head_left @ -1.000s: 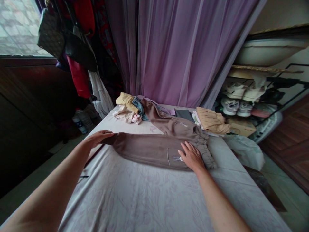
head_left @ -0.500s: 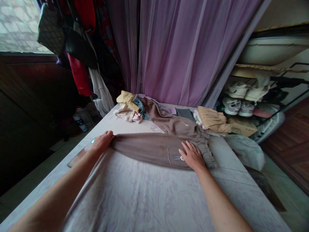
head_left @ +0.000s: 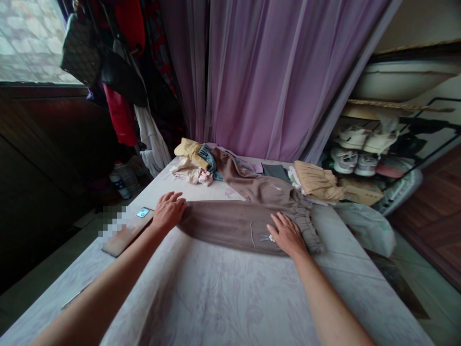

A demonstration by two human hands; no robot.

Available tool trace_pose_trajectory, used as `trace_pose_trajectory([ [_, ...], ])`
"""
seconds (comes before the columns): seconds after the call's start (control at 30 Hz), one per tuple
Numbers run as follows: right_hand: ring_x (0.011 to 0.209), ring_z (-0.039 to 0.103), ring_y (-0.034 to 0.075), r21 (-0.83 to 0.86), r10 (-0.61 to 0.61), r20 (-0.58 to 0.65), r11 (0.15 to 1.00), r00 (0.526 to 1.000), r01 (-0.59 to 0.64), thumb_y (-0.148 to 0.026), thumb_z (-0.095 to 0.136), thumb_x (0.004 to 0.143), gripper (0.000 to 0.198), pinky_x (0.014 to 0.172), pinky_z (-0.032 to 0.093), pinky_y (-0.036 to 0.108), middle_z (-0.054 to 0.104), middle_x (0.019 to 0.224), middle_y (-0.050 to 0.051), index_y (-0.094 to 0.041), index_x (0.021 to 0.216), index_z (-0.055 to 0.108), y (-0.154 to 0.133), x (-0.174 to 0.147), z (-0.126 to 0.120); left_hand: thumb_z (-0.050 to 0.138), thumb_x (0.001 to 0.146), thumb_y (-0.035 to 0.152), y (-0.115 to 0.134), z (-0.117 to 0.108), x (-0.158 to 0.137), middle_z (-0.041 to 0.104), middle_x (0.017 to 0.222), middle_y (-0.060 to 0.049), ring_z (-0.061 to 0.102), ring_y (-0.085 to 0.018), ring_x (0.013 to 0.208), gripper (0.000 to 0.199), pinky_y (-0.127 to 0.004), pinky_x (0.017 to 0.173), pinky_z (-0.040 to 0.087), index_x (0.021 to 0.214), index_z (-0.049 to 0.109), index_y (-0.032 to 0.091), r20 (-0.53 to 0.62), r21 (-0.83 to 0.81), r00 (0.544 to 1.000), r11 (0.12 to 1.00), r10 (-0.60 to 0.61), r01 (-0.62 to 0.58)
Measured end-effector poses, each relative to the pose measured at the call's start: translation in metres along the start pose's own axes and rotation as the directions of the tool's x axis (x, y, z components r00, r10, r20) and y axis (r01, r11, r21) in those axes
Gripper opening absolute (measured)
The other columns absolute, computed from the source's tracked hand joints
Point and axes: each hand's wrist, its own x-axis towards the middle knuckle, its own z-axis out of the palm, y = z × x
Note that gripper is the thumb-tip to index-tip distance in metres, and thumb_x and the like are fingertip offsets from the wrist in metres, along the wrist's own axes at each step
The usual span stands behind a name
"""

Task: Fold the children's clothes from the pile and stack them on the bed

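Brown trousers (head_left: 223, 222) with a gathered elastic waist lie across the bed-like surface. One leg is stretched out towards the left, the other runs back to the clothes pile. My left hand (head_left: 170, 210) rests at the hem of the near leg, its fingers loosely extended over the cloth edge. Near the waistband, my right hand (head_left: 288, 234) lies flat with spread fingers on the fabric, beside a small bow-like trim (head_left: 267, 237). A phone (head_left: 127, 234) lies left of my left wrist.
Crumpled clothes (head_left: 190, 161) are heaped at the back left. Folded garments (head_left: 315, 179) sit at the back right, before a purple curtain (head_left: 259, 81). A rack with shoes (head_left: 344, 159) stands right; bags (head_left: 81, 50) hang left. A thin pale object (head_left: 75, 295) lies near the left edge.
My left hand has shifted right and its fingers have loosened from the trouser hem, which has moved slightly right. More of the phone shows. My right hand has stayed in place.
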Motion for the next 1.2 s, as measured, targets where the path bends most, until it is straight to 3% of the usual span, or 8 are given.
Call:
trace_pose_trajectory([
  [0.1, 0.136, 0.040, 0.026, -0.005, 0.004, 0.003, 1.000, 1.000, -0.004, -0.041, 0.037, 0.093, 0.053, 0.111, 0.031, 0.044, 0.046, 0.149, 0.013, -0.019, 0.139, 0.051, 0.000, 0.000, -0.001, 0.046, 0.092, 0.034, 0.016, 0.012, -0.002, 0.050, 0.147, -0.002, 0.026, -0.031, 0.145, 0.031, -0.056, 0.119, 0.011, 0.108, 0.072, 0.027, -0.052, -0.002, 0.999, 1.000, -0.002, 0.002],
  [0.27, 0.136, 0.041, 0.026, -0.005, 0.002, 0.001, 1.000, 1.000, -0.002, -0.040, 0.037, 0.093, 0.053, 0.111, 0.032, 0.044, 0.046, 0.148, 0.012, -0.019, 0.139, 0.051, -0.001, 0.000, 0.000, 0.036, 0.096, 0.038, 0.039, 0.033, -0.005, 0.046, 0.150, -0.007, 0.033, -0.026, 0.143, 0.047, -0.048, 0.118, 0.023, 0.136, 0.055, 0.023, 0.106, -0.188, 0.976, 0.967, 0.192, -0.170],
  [0.37, 0.137, 0.040, 0.026, -0.003, 0.012, 0.003, 1.000, 1.000, -0.012, -0.041, 0.037, 0.093, 0.052, 0.111, 0.031, 0.044, 0.046, 0.148, 0.012, -0.020, 0.139, 0.051, 0.000, 0.000, 0.001, 0.035, 0.096, 0.049, 0.047, 0.042, -0.008, 0.039, 0.155, -0.006, 0.028, -0.028, 0.145, 0.054, -0.054, 0.118, 0.019, 0.144, 0.046, 0.028, 0.188, -0.187, 0.973, 0.978, 0.131, -0.096],
  [0.47, 0.137, 0.040, 0.026, -0.007, 0.009, 0.000, 1.000, 1.000, -0.009, -0.041, 0.036, 0.094, 0.052, 0.111, 0.032, 0.044, 0.046, 0.149, 0.011, -0.020, 0.139, 0.051, 0.000, -0.001, 0.002, 0.034, 0.096, 0.056, 0.045, 0.045, -0.010, 0.035, 0.157, -0.006, 0.025, -0.030, 0.147, 0.059, -0.056, 0.118, 0.015, 0.147, 0.041, 0.030, 0.220, -0.152, 0.972, 0.987, 0.079, -0.046],
  [0.67, 0.136, 0.040, 0.026, -0.010, 0.001, -0.003, 1.000, 1.000, -0.001, -0.041, 0.036, 0.094, 0.053, 0.111, 0.032, 0.043, 0.045, 0.149, 0.014, -0.017, 0.139, 0.052, 0.000, -0.001, 0.001, 0.034, 0.093, 0.064, 0.040, 0.043, -0.009, 0.031, 0.159, -0.009, 0.022, -0.032, 0.147, 0.068, -0.057, 0.117, 0.013, 0.150, 0.037, 0.027, 0.254, -0.159, 0.961, 0.985, 0.105, -0.066],
  [0.93, 0.135, 0.042, 0.026, -0.012, -0.012, -0.017, 1.000, 1.000, 0.011, -0.040, 0.036, 0.094, 0.052, 0.110, 0.034, 0.044, 0.048, 0.147, 0.012, -0.019, 0.138, 0.053, 0.002, 0.000, 0.003, 0.033, 0.094, 0.062, 0.039, 0.050, -0.014, 0.034, 0.157, -0.007, 0.024, -0.030, 0.147, 0.065, -0.051, 0.119, 0.016, 0.148, 0.040, 0.028, 0.172, -0.176, 0.977, 0.979, 0.130, -0.099],
  [1.2, 0.135, 0.042, 0.026, -0.031, -0.013, 0.020, 0.999, 1.000, 0.013, -0.039, 0.038, 0.094, 0.052, 0.110, 0.034, 0.042, 0.047, 0.147, 0.014, -0.017, 0.139, 0.053, -0.001, -0.001, -0.003, 0.031, 0.093, 0.065, 0.040, 0.046, -0.014, 0.033, 0.158, -0.007, 0.024, -0.029, 0.147, 0.068, -0.051, 0.118, 0.015, 0.149, 0.038, 0.027, 0.203, -0.176, 0.971, 0.980, 0.128, -0.092],
])
